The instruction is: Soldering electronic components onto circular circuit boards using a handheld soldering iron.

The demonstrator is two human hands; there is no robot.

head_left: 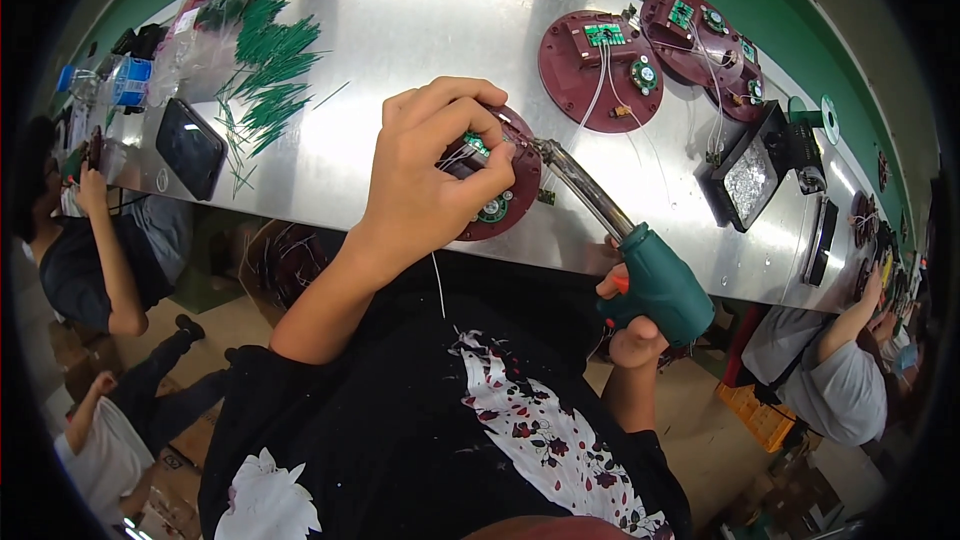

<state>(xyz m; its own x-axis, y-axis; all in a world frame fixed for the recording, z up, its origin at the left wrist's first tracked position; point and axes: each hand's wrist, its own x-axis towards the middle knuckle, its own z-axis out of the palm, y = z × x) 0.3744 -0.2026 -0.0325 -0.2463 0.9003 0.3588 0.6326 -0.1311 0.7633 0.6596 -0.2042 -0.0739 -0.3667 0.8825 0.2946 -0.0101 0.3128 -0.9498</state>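
Note:
In my right hand (632, 315) is a green soldering gun (672, 285) with a red trigger. Its long metal barrel points up and left, and the tip reaches a maroon round housing (522, 195) at the table's front edge. Over that housing, my left hand (430, 165) is pinched with thumb and forefinger close to the tip. Whatever lies between those fingertips is too small to make out. Part of a green circuit board (477, 145) and a round speaker-like part (492, 210) show on the housing; my left hand covers the rest. A thin white wire (438, 285) hangs below.
Other maroon housings (570, 80) with boards and wires stand at the back right. A black tray of shiny bits (750, 180) and a green spool (815, 120) lie further right. Green wires (272, 70), a phone (190, 148) and a bottle (130, 80) are left. People sit at both sides.

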